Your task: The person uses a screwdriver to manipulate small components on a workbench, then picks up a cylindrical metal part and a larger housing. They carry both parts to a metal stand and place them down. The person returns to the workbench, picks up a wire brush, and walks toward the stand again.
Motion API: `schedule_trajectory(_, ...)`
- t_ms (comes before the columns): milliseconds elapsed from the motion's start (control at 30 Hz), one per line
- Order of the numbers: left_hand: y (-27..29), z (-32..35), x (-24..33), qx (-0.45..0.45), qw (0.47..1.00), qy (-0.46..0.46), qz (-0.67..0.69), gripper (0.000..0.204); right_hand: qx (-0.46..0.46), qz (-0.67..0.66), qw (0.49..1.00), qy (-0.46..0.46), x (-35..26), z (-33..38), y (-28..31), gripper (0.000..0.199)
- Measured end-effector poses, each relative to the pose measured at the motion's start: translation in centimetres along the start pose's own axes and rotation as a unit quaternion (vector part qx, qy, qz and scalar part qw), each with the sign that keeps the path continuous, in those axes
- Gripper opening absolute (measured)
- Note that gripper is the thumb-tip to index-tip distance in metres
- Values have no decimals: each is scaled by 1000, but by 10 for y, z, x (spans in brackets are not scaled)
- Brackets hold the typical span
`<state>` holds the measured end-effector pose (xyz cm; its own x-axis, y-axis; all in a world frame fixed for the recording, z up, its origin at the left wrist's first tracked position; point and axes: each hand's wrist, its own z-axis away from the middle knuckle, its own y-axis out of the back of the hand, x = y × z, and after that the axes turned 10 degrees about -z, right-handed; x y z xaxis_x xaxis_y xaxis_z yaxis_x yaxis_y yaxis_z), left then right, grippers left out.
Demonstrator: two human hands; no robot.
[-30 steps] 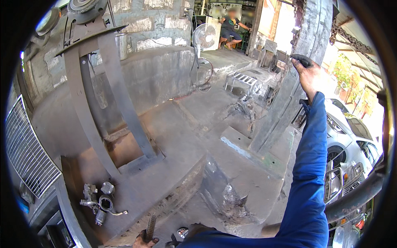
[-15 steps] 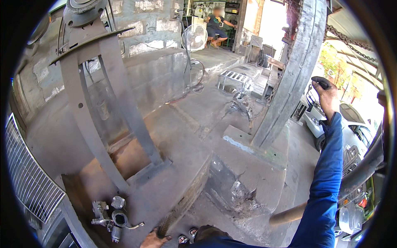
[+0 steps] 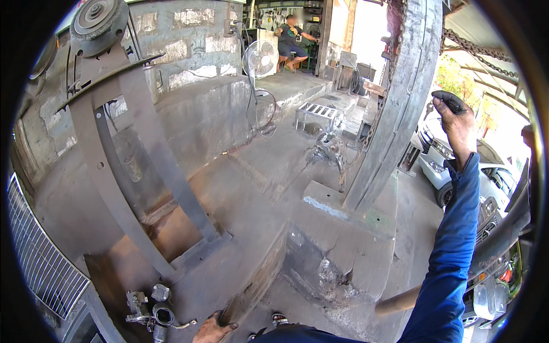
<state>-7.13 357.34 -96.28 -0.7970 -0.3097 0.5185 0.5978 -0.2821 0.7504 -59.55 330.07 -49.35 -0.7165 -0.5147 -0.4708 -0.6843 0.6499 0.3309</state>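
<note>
My left hand point(image 3: 213, 329) is low at the bottom edge, partly cut off. Its thumb and fingers close around a dark ribbed piece point(image 3: 231, 308), whose kind I cannot make out, beside a worn concrete ledge point(image 3: 269, 266). My right arm, in a blue sleeve, reaches up along the right side. At its end my right hand point(image 3: 457, 120) is raised with blackened fingers curled and pinched together. Whatever they hold, if anything, is hidden. A small metal shape point(image 3: 429, 108) shows just left of the fingertips; I cannot tell whether it touches them.
A metal stand point(image 3: 100, 166) topped by a round wheel point(image 3: 98, 20) rises at left. Greasy metal engine parts point(image 3: 154, 314) and a wire grille point(image 3: 43, 251) lie lower left. A steel post point(image 3: 394, 108), chain point(image 3: 477, 51), and car point(image 3: 497, 177) stand right. A person point(image 3: 293, 43) sits beside a fan point(image 3: 260, 59).
The view has shifted slightly, so the stand and engine parts sit lower. Both hands keep nearly the same pose; the right hand's curled fingers show more fully.
</note>
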Motion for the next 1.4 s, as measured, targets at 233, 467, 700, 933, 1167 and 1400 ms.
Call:
schedule_trajectory(233,0,-14,12,-30,999,18,40,93,-14,12,1000,-14,8,-2,-2,24)
schedule_trajectory(467,-19,-10,-10,75,995,16,-57,76,-61,91,993,-44,71,41,-11,24)
schedule_trajectory(700,-13,-6,0,-10,989,67,132,71,-285,178,901,-274,269,249,-48,22)
schedule_trajectory(933,0,-27,33,-5,998,5,68,70,-259,172,836,-453,385,419,-71,29)
schedule_trajectory(1167,-5,-65,44,-41,996,-17,77,75,-192,248,837,-448,388,498,-79,31)
schedule_trajectory(1400,-31,-86,29,28,990,43,134,68,-387,-25,762,-519,235,559,-120,41)
